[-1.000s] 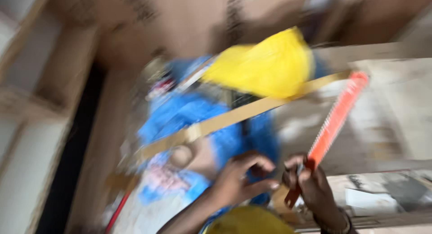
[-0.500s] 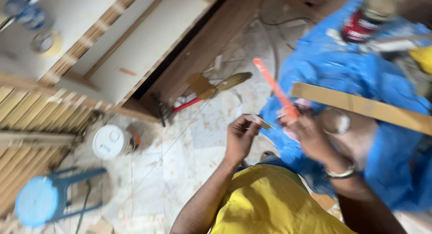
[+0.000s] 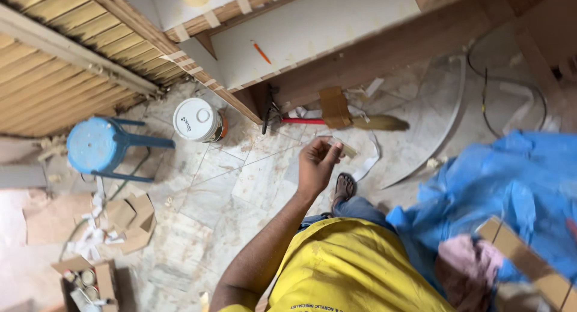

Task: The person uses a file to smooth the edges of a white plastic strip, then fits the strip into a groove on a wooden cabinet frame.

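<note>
My left hand [image 3: 318, 163] is raised in front of me over the marble floor [image 3: 222, 192], fingers pinched on a small pale strip [image 3: 344, 147] that pokes out to the right of the fingertips. My forearm runs down to my yellow shirt [image 3: 354, 270]. My sandalled foot [image 3: 344, 189] stands just below the hand. My right hand is out of the picture.
A blue stool [image 3: 91, 145] and a white lidded bucket [image 3: 197, 120] stand at the left. A red-handled broom [image 3: 342, 121] lies by a wooden panel frame [image 3: 312, 30]. Blue plastic sheet [image 3: 517, 180], a wooden strip [image 3: 529, 267], cardboard scraps [image 3: 129, 219] and cables [image 3: 499, 96] lie around.
The view has swung and steadied. My right hand with the orange tool has left the picture. My left hand has lifted away, still pinching the small strip.
</note>
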